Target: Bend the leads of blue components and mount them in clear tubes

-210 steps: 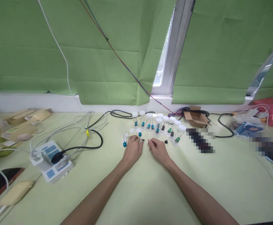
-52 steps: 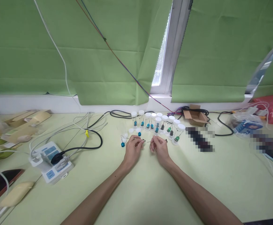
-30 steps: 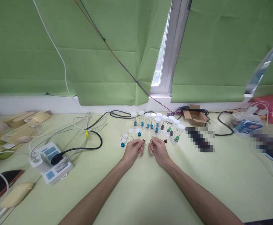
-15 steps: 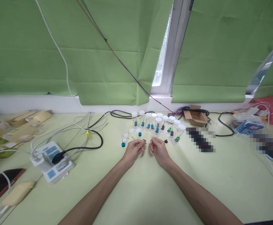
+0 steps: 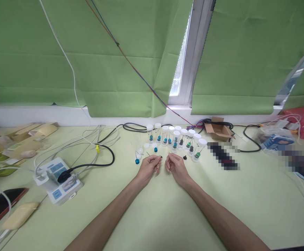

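Note:
My left hand (image 5: pixel 149 166) is closed in a pinch on a small dark piece (image 5: pixel 161 157) with a thin stem, whose end shows beyond the fingers on the left. Just to its right, my right hand (image 5: pixel 176 166) is pinched too; a fine pale strand seems to be at its fingertips, too small to name. Behind the hands stand several clear vials (image 5: pixel 175 142) with white caps, holding blue, green or dark pieces on stems. Loose blue pieces (image 5: pixel 155 149) lie close by, one with a stem (image 5: pixel 137 161). A black piece (image 5: pixel 185 157) rests right of my right hand.
White caps (image 5: pixel 147 145) lie left of the vials. A power strip (image 5: pixel 60 183) with plugs and cables is at left, near wrapped packages (image 5: pixel 23 139). An open cardboard box (image 5: pixel 218 130) stands at back right, and a clear bag with a blue box (image 5: pixel 277 141) farther right.
Both hands stay almost in place. The fingertips shift very slightly around the small dark piece; nothing else has visibly moved.

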`<state>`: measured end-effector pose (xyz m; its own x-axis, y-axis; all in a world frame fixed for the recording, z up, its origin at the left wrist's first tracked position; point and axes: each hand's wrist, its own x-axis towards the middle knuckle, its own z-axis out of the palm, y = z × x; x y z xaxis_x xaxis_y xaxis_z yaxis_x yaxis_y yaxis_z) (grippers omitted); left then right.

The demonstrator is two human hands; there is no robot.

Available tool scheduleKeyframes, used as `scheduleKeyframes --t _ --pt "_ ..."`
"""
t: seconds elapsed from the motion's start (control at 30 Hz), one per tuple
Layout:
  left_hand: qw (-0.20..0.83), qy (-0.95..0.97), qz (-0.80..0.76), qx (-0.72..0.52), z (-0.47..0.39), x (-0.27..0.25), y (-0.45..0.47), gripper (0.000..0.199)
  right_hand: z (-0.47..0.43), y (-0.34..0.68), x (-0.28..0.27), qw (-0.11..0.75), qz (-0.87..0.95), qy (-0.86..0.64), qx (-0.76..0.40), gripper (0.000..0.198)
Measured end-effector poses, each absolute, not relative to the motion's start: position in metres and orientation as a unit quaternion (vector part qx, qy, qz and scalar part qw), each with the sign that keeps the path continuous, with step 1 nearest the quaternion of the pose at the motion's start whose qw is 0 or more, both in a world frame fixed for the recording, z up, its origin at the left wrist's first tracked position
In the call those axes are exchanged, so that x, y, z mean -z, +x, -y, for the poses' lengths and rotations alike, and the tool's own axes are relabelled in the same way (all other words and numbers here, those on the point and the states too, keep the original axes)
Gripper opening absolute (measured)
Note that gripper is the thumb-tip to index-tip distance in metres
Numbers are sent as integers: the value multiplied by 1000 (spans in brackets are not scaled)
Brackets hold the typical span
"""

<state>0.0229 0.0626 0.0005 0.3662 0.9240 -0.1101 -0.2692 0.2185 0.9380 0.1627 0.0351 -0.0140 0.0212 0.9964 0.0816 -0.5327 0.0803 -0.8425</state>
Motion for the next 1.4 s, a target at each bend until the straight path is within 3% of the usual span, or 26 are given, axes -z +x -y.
scheduleKeyframes --t 1.4 --pt "697 447 -362 -427 -62 -1 23 33 -33 162 13 617 399 -328 -594 32"
